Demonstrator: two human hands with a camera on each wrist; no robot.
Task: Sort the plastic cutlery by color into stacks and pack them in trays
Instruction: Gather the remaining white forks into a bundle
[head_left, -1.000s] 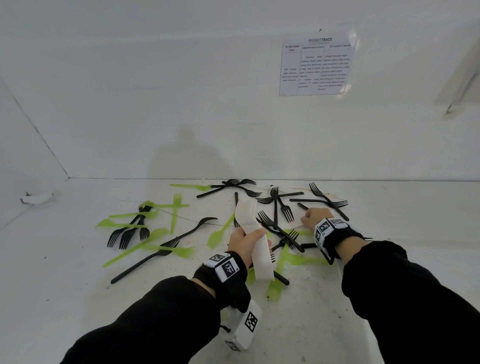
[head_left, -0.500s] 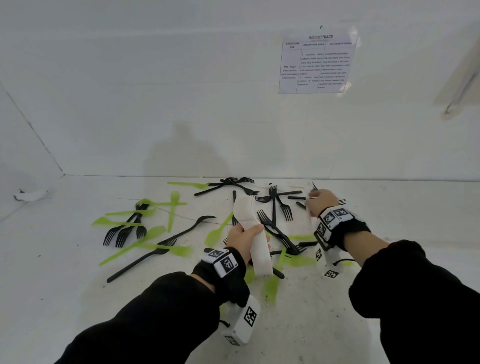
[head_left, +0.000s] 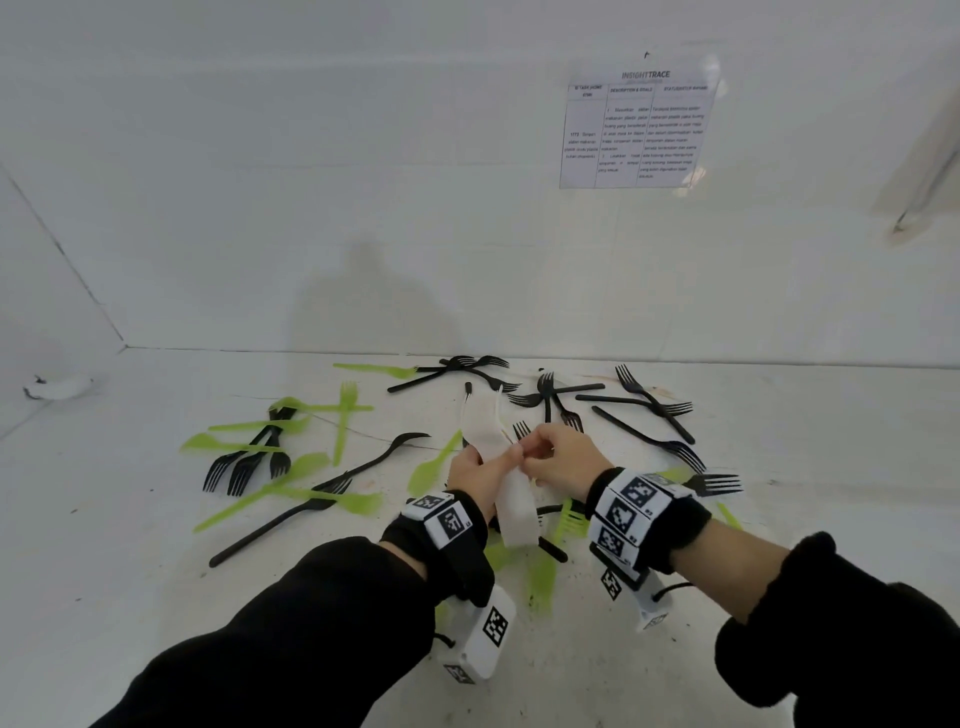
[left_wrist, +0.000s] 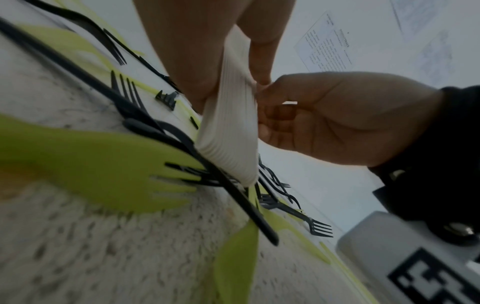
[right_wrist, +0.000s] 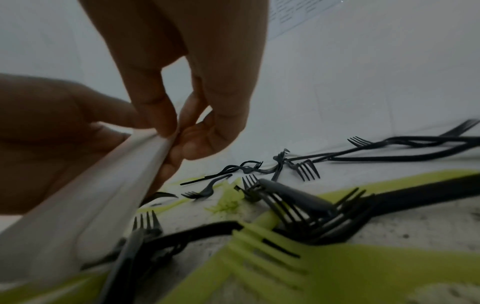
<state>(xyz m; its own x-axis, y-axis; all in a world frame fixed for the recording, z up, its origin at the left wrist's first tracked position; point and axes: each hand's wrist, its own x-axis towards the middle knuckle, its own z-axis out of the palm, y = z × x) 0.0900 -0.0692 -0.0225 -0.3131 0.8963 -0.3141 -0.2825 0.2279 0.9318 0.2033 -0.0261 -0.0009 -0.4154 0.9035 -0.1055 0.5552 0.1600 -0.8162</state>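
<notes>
My left hand (head_left: 493, 462) grips a stack of white plastic cutlery (head_left: 485, 428), held tilted above the white table (head_left: 156, 545). My right hand (head_left: 532, 452) meets it from the right, thumb and forefinger pinching the stack's edge. The left wrist view shows the stack (left_wrist: 228, 133) between my left fingers (left_wrist: 259, 51) and the right hand (left_wrist: 337, 119). In the right wrist view the pinch sits on the stack's edge (right_wrist: 145, 148). Black forks (head_left: 649, 405) and green cutlery (head_left: 291, 488) lie scattered around and under both hands.
A printed sheet (head_left: 634, 130) hangs on the white back wall. A small white scrap (head_left: 57, 387) lies at the far left corner. Black forks (head_left: 244, 467) cluster with green pieces at the left. No tray shows in any view.
My right hand left the black forks at the back right and came to the white stack, where it now pinches the edge. The left hand kept hold of the stack.
</notes>
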